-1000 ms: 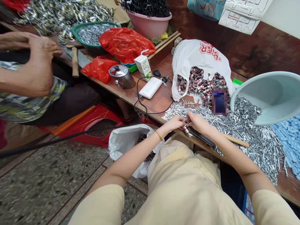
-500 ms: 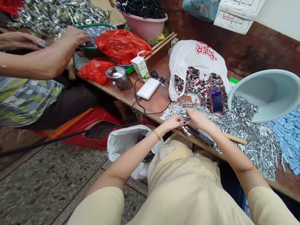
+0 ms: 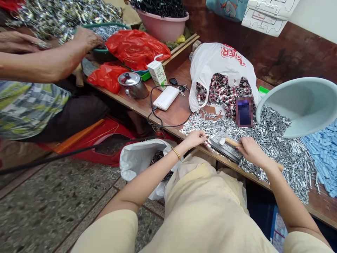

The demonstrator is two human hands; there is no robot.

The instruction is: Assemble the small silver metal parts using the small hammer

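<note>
My right hand is wrapped round the wooden handle of a small hammer, whose whitish head points left over the table's front edge. My left hand is closed in a pinch on a small metal part with some red and silver on it; the fingers partly hide it. This part lies at the left end of a dark metal bar along the table edge. Loose silver metal pieces are heaped around and behind the bar.
A white plastic bag of red-and-silver parts stands behind, with a phone before it. A grey basin tips over the heap; light blue pieces lie right. A white sack hangs below. A co-worker's hands are at far left.
My right hand has left the spot beside my left hand, moved right and taken hold of the hammer, raising its head over the bar. My left hand stays nearly in place.
</note>
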